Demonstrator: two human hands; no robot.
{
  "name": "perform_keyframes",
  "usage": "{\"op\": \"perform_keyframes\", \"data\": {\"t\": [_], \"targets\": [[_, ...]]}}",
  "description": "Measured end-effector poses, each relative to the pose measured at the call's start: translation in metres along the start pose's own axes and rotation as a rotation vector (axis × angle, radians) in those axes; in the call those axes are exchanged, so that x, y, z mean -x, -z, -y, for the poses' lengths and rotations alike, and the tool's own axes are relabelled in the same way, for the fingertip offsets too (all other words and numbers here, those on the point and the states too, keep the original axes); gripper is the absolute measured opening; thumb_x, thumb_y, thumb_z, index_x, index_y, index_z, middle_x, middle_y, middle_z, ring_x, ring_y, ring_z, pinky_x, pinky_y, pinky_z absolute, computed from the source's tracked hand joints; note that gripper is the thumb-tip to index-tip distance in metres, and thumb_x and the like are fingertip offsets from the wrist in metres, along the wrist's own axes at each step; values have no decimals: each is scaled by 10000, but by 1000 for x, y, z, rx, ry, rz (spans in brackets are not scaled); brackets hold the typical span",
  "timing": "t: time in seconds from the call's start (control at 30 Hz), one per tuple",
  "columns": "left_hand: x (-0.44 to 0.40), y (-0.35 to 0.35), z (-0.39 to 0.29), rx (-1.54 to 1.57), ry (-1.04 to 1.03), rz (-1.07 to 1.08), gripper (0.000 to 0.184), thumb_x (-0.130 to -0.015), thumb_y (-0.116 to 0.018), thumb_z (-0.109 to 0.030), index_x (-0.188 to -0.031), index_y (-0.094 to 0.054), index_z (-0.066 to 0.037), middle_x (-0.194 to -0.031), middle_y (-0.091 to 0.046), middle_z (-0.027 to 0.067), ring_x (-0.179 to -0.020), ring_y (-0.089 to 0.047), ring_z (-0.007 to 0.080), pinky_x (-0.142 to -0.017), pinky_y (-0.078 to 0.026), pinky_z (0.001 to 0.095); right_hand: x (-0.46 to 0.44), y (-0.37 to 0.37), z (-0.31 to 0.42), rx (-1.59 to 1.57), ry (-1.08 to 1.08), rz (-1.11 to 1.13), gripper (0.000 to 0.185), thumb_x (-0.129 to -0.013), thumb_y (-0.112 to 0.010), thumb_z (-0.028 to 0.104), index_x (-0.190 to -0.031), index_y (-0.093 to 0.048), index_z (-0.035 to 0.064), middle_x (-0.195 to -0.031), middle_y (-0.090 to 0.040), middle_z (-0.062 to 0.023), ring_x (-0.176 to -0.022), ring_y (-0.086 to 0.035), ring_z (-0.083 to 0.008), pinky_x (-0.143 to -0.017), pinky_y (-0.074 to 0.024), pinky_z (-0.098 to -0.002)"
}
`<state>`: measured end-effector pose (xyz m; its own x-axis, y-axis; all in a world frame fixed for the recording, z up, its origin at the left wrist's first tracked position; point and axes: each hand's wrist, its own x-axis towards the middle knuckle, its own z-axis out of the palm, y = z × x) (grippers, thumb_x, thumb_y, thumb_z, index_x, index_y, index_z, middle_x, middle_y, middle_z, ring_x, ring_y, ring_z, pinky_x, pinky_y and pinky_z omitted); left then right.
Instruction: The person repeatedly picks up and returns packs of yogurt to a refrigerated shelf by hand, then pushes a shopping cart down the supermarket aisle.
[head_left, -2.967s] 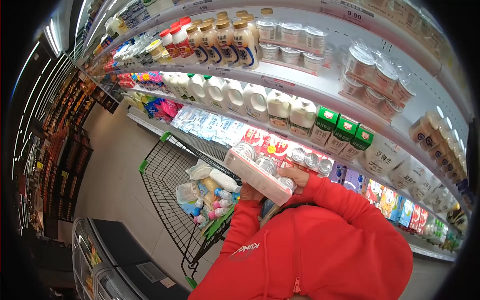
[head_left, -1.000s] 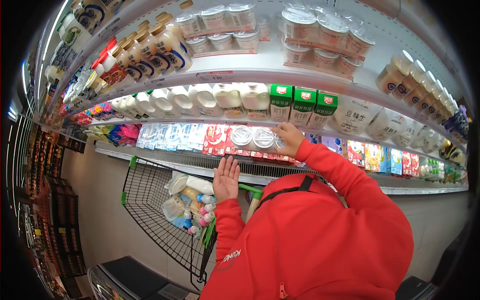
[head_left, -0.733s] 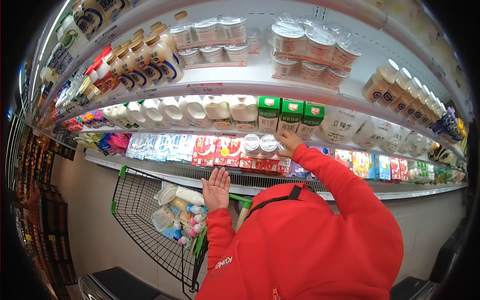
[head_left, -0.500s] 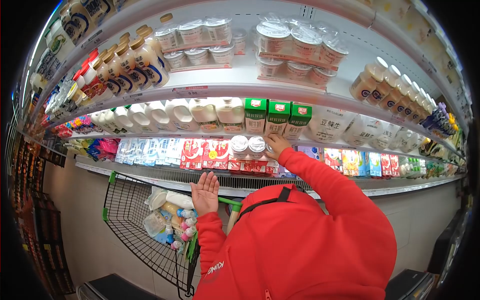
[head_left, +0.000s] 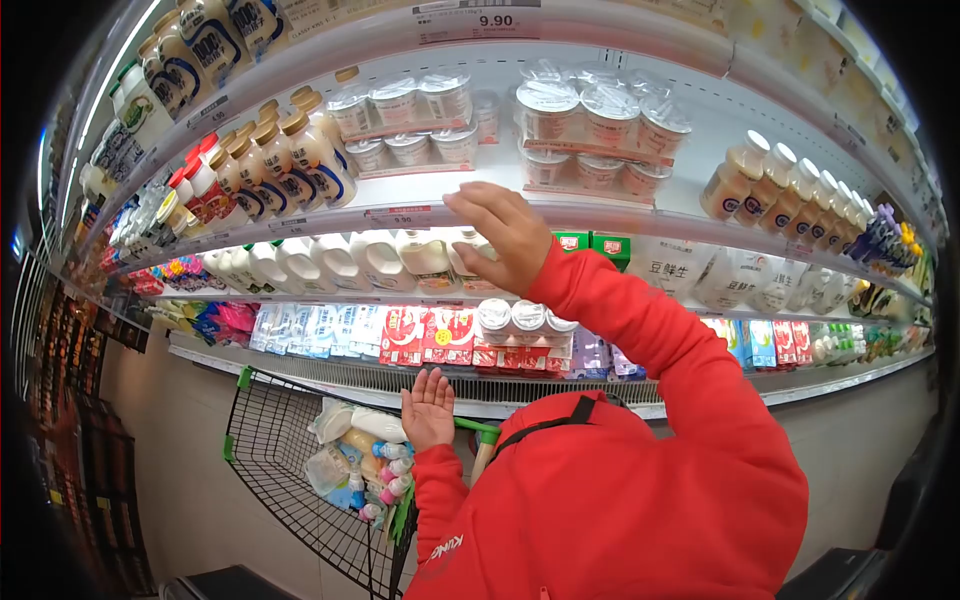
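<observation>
Two released hands, fingers extended: the right hand (head_left: 505, 235) near twelve o'clock from the multipack of lidded cups (head_left: 527, 318), the left hand (head_left: 428, 408), palm up, between seven and eight. The multipack apparently rests on red cartons (head_left: 515, 358), whose flat tops probably keep it level.

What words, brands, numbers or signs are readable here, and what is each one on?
"9.90": the price label along the top shelf edge.
"9.90": the smaller price label one shelf edge lower.
"豆鲜生": the white bag right of the green-topped cartons.
"KUNG": the red hoodie; anything after it is unclear.
The lettering on the yogurt cups and red cartons is too small or blurred.
</observation>
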<state>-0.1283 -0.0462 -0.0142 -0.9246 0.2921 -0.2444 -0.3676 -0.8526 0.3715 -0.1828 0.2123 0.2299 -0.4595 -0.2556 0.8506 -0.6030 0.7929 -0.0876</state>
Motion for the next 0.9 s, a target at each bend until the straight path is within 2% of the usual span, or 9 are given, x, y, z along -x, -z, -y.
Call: {"op": "perform_keyframes", "data": {"t": [0.13, 0.23, 0.3, 0.43, 0.5, 0.57, 0.6, 0.7, 0.9], "targets": [[4, -1, -2, 37, -11, 9, 456, -961, -402, -371, -1239, -497, -21, -1226, -572, 166, -1033, -583, 256, -898, -481, 406, -121, -23, -56, 365, -85, -58, 498, -749, -674, 255, -1182, -548, 43, -1160, -545, -168, -1137, -494, -330, -951, -399, -420], [2, 3, 0, 12, -37, 24, 447, -951, -409, -364, -1225, -503, -23, -1220, -575, 172, -1001, -607, 273, -880, -494, 421, -164, -23, -68, 565, -395, 353, 572, -725, -701, 349, -1204, -556, 72, -1240, -552, -164, -1208, -477, -308, -1009, -347, -399], [2, 6, -1, 25, -21, 14, 429, -940, -429, -342, -1221, -502, -26, -1210, -582, 167, -994, -606, 270, -878, -493, 421, -182, -22, -79, 477, -561, 604, 601, -733, -698, 395, -1226, -548, 85, -1229, -579, -149, -1194, -501, -300, -1004, -360, -422], [0, 7, -2, 15, -41, -74, 389, -917, -436, -284, -1201, -511, -29, -1205, -584, 165, -984, -600, 267, -882, -485, 418, -188, -28, -96, 408, -552, 736, 471, -696, -719, 402, -1030, -677, 72, -1139, -631, -150, -1074, -592, -323, -853, -498, -426], [-3, 9, 0, 9, -26, -50, 394, -905, -458, -276, -1203, -497, -21, -1196, -584, 170, -981, -599, 264, -877, -485, 414, -183, -29, -95, 403, -529, 672, 429, -679, -723, 374, -958, -699, 50, -1062, -657, -175, -1024, -613, -342, -835, -517, -409], [-4, 10, 3, -9, -22, -58, 396, -902, -465, -279, -1196, -503, -17, -1199, -580, 174, -983, -598, 265, -878, -484, 413, -172, -32, -91, 383, -533, 525, 466, -670, -719, 374, -972, -692, 21, -1054, -653, -193, -1021, -609, -355, -863, -510, -419], [-3, 9, 4, -10, -24, -60, 395, -901, -467, -280, -1193, -506, -16, -1200, -579, 175, -984, -597, 266, -879, -483, 414, -173, -31, -94, 303, -571, 571, 480, -671, -715, 351, -1000, -659, 6, -1108, -620, -199, -1048, -585, -363, -880, -500, -426], [-5, 6, 2, -14, -27, -60, 394, -901, -470, -284, -1187, -513, -15, -1203, -575, 177, -989, -594, 268, -882, -481, 416, -160, -28, -92, 361, -372, 368, 523, -658, -716, 344, -1017, -582, -11, -1084, -592, -225, -998, -584, -384, -838, -505, -432], [-3, 9, 1, 44, -18, -2, 395, -922, -450, -279, -1210, -510, -16, -1207, -582, 171, -1008, -591, 270, -900, -473, 414, -101, 4, -22, 165, -103, 91, 472, -675, -726, 235, -1059, -563, 16, -1061, -551, -157, -1001, -540, -332, -856, -459, -411]]}}
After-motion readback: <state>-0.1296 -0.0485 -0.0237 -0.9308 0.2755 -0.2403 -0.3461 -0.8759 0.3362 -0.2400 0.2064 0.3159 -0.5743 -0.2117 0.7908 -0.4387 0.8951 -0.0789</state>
